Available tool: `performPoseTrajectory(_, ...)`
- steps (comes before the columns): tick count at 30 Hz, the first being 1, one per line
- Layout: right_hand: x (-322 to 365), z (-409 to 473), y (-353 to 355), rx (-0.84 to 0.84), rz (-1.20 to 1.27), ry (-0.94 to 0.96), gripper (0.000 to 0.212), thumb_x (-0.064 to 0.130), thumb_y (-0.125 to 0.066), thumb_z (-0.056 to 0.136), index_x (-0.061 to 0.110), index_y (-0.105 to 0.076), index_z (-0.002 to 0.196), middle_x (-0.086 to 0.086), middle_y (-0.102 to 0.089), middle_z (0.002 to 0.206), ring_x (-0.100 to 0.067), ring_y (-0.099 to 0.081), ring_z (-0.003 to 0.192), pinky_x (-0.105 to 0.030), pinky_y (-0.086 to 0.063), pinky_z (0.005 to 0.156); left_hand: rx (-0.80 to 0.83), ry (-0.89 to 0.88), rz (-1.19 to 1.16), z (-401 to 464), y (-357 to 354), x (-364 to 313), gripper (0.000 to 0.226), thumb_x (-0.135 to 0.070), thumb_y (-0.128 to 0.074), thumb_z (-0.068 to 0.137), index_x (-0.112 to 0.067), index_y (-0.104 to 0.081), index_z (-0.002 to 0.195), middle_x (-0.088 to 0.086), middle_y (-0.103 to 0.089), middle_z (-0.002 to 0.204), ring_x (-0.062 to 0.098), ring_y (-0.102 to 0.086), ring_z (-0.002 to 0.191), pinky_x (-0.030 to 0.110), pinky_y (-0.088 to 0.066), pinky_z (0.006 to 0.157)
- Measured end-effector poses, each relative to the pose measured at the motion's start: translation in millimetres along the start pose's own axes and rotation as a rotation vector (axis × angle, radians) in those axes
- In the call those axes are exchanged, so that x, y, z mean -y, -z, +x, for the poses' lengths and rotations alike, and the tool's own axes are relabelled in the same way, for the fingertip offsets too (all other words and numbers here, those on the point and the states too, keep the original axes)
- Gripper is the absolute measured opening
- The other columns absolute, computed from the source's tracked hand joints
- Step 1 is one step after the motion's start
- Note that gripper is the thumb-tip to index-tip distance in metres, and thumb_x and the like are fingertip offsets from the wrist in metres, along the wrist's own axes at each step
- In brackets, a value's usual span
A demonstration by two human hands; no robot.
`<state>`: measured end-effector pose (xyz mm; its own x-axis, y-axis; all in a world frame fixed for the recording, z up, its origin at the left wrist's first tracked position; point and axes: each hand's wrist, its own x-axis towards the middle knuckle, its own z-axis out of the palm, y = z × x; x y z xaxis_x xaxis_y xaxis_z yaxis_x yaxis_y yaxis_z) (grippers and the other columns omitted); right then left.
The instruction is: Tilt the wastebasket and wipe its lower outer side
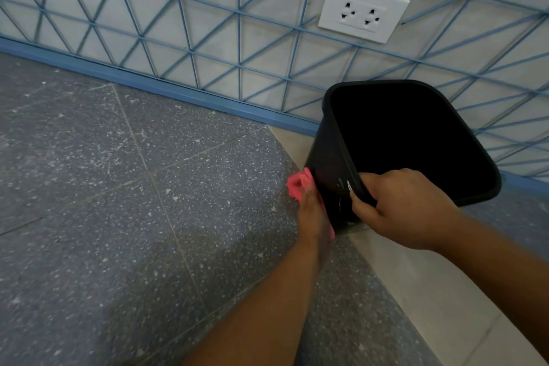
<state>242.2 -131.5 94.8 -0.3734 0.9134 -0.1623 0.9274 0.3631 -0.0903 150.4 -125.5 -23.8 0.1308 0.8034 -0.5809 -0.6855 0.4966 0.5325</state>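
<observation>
Holding a black bin (410,140) with our right hand (404,211), we curl our fingers over its near rim, with the thumb on the outside wall. The bin is tipped, so we can look into its dark inside. It sits on the right side of the scene, close to the wall, with its bottom down by a pale strip of floor (416,276). Our left hand (315,217) presses a pink cloth (297,186) flat against the left outside wall of the bin. The fingers lie on the cloth, and a bunched bit of it sticks out past the fingertips. We cannot tell if the fingers are curled round the cloth. To the left, the speckled grey floor (118,187) spreads out in big tiles. On the far side stands a white wall with crossing blue lines (190,24) and a blue strip (148,83) along its bottom. A white wall socket (364,10) sits above the bin.
</observation>
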Motion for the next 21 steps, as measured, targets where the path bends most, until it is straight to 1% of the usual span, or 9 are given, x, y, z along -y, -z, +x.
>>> performPoseTrajectory(1, 0.0, 0.3, -0.2, -0.001, 0.003, 0.000, 0.025, 0.046, -0.038, 0.087, 0.032, -0.038, 0.067, 0.005, -0.046, 0.050, -0.008, -0.046, 0.043, -0.025, -0.041, 0.048, 0.012, -0.016, -0.008, 0.4, -1.3, 1.1, 0.063, -0.057, -0.038, 0.113, -0.011, -0.052, 0.154, 0.027, -0.055, 0.160, 0.042, -0.052, 0.153, 0.061, -0.038, 0.131)
performPoseTrajectory(3, -0.9, 0.8, -0.7, -0.016, 0.009, 0.008, 0.027, 0.046, -0.037, 0.086, 0.027, -0.044, 0.069, 0.005, -0.046, 0.050, -0.008, -0.047, 0.042, -0.027, -0.042, 0.047, 0.027, -0.020, 0.073, -2.8, 1.0, 2.8, 0.066, -0.066, -0.040, 0.110, -0.022, -0.060, 0.156, 0.016, -0.063, 0.157, 0.034, -0.059, 0.149, 0.060, -0.041, 0.129)
performPoseTrajectory(5, -2.2, 1.1, -1.3, -0.031, 0.010, 0.023, 0.027, 0.046, -0.038, 0.086, 0.027, -0.043, 0.067, 0.005, -0.044, 0.048, -0.008, -0.046, 0.041, -0.025, -0.039, 0.046, 0.031, -0.049, 0.135, -4.4, 6.8, 7.2, 0.063, -0.064, -0.037, 0.112, -0.026, -0.061, 0.156, 0.010, -0.065, 0.157, 0.030, -0.061, 0.147, 0.060, -0.043, 0.128)
performPoseTrajectory(7, -2.7, 0.8, -1.0, -0.029, 0.008, 0.029, 0.026, 0.047, -0.037, 0.086, 0.031, -0.037, 0.065, 0.006, -0.044, 0.048, -0.008, -0.045, 0.041, -0.024, -0.036, 0.045, 0.035, -0.056, 0.144, -0.8, 10.2, 8.4, 0.062, -0.057, -0.032, 0.115, -0.022, -0.056, 0.161, 0.011, -0.061, 0.161, 0.029, -0.058, 0.151, 0.059, -0.041, 0.129)
performPoseTrajectory(9, -2.3, 0.8, -1.2, -0.016, 0.004, 0.028, 0.026, 0.046, -0.037, 0.086, 0.032, -0.034, 0.065, 0.005, -0.045, 0.050, -0.008, -0.046, 0.043, -0.024, -0.037, 0.047, 0.028, -0.057, 0.082, 2.3, 8.5, 7.5, 0.063, -0.054, -0.030, 0.116, -0.017, -0.051, 0.163, 0.016, -0.058, 0.162, 0.031, -0.055, 0.153, 0.057, -0.040, 0.131)
performPoseTrajectory(12, -1.9, 0.4, -0.7, -0.010, 0.000, 0.005, 0.026, 0.046, -0.038, 0.088, 0.029, -0.040, 0.068, 0.004, -0.048, 0.053, -0.009, -0.048, 0.045, -0.029, -0.044, 0.050, 0.022, -0.068, 0.023, -4.8, 1.2, 10.8, 0.062, -0.054, -0.032, 0.116, -0.019, -0.050, 0.164, 0.016, -0.057, 0.164, 0.033, -0.054, 0.154, 0.058, -0.038, 0.131)
performPoseTrajectory(16, -1.5, -0.1, -0.5, -0.016, 0.002, 0.007, 0.025, 0.044, -0.042, 0.089, 0.026, -0.047, 0.072, 0.004, -0.051, 0.055, -0.009, -0.050, 0.047, -0.030, -0.046, 0.052, -0.001, -0.093, 0.039, -9.8, 3.2, 16.1, 0.054, -0.040, -0.033, 0.119, -0.015, -0.052, 0.163, 0.013, -0.056, 0.165, 0.030, -0.052, 0.156, 0.056, -0.035, 0.134)
performPoseTrajectory(18, -1.2, 0.0, -0.4, -0.023, 0.010, 0.009, 0.025, 0.042, -0.045, 0.090, 0.028, -0.044, 0.070, 0.004, -0.048, 0.053, -0.009, -0.048, 0.045, -0.028, -0.043, 0.050, -0.003, -0.101, 0.097, -3.2, 5.3, 10.6, 0.055, -0.041, -0.030, 0.119, -0.015, -0.050, 0.164, 0.013, -0.056, 0.165, 0.028, -0.052, 0.156, 0.053, -0.036, 0.134)
performPoseTrajectory(21, -0.4, 0.0, 1.2, -0.013, 0.021, 0.003, 0.027, 0.041, -0.045, 0.090, 0.030, -0.039, 0.067, 0.004, -0.047, 0.051, -0.009, -0.047, 0.044, -0.025, -0.039, 0.048, 0.027, -0.082, 0.022, 3.2, 1.5, 2.4, 0.064, -0.050, -0.029, 0.117, -0.012, -0.049, 0.164, 0.018, -0.054, 0.165, 0.031, -0.051, 0.156, 0.052, -0.035, 0.134)
